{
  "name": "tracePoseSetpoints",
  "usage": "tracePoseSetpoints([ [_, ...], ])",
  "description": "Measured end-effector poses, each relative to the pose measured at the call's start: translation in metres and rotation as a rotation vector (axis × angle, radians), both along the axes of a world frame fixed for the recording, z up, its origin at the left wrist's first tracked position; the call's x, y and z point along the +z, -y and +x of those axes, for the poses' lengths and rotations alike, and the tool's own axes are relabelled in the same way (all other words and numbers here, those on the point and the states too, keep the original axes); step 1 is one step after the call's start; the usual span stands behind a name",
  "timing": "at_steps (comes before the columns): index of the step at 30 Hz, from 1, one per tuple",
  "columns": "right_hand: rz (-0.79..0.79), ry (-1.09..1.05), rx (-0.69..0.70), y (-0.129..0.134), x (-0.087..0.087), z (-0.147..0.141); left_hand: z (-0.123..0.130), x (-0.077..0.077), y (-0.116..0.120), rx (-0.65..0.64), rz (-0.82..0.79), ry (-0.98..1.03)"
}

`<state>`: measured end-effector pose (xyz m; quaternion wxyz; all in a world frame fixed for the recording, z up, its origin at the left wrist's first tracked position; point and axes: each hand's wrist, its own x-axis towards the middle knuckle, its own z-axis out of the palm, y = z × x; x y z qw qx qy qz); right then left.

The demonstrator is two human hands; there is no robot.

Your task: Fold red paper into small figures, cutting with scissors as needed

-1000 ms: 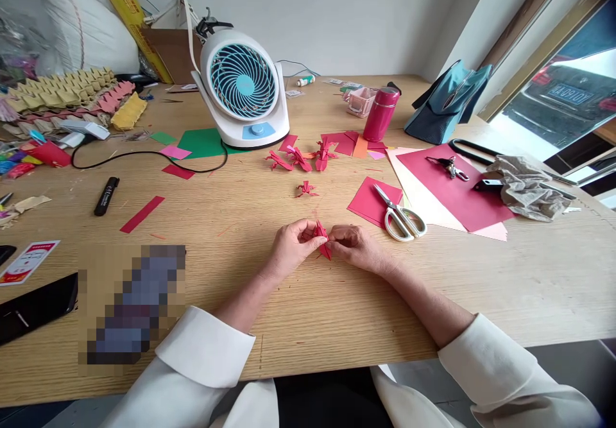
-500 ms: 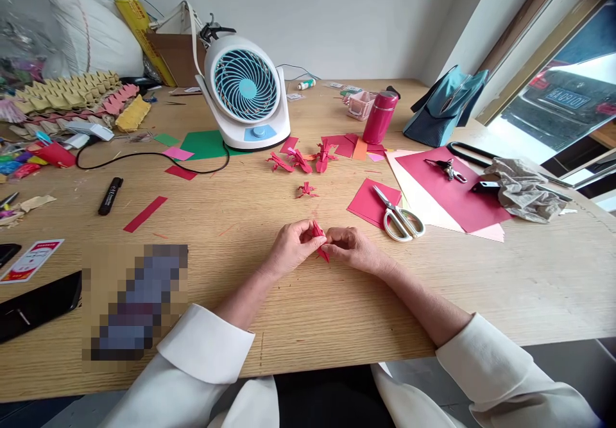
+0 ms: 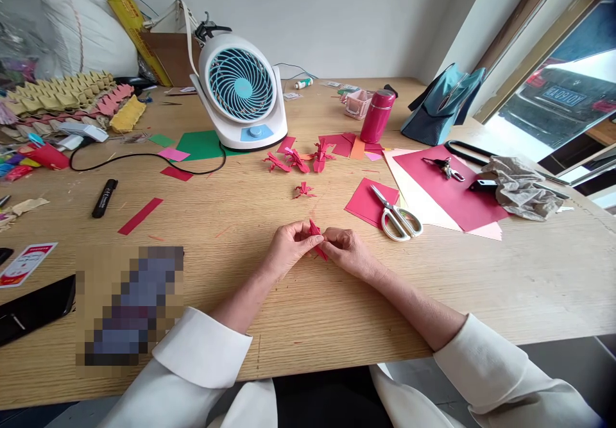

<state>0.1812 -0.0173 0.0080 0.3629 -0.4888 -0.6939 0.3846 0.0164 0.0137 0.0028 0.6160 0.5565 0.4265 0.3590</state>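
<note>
A small folded red paper piece is held above the table between both hands. My left hand pinches it from the left, thumb on top. From the right, my right hand grips it with thumb and forefinger, close to the left thumb. Part of the paper is hidden by the fingers. Just beyond, a small folded red figure rests on the wood, and further back several more folded red figures stand in a row. Scissors lie to the right, partly on red paper squares.
A white fan stands at the back, a pink bottle and a teal bag right of it. Keys lie on a large red sheet. A black marker, red strip and phone are left.
The view has shifted slightly, so things sit a little further left. The right fingers have moved slightly on the red paper; both hands still hold it.
</note>
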Motion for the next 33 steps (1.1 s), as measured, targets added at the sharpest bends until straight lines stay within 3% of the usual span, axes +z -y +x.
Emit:
tracePoseSetpoints([
  [8,0.036,0.011,0.012,-0.0008,-0.0027,0.0016,0.0017,0.0007,0.0001,0.052,0.270,-0.114],
  [18,0.048,0.010,0.045,-0.0030,-0.0048,0.0016,-0.0011,0.0031,0.0004,0.033,0.010,-0.027],
  [27,-0.030,0.015,0.069,-0.0006,-0.0012,0.0041,-0.0012,0.0015,-0.0004,0.024,0.113,0.032],
  [33,0.042,-0.006,0.087,-0.0027,-0.0060,0.0046,-0.0010,0.0020,0.0014,0.009,0.082,-0.026],
])
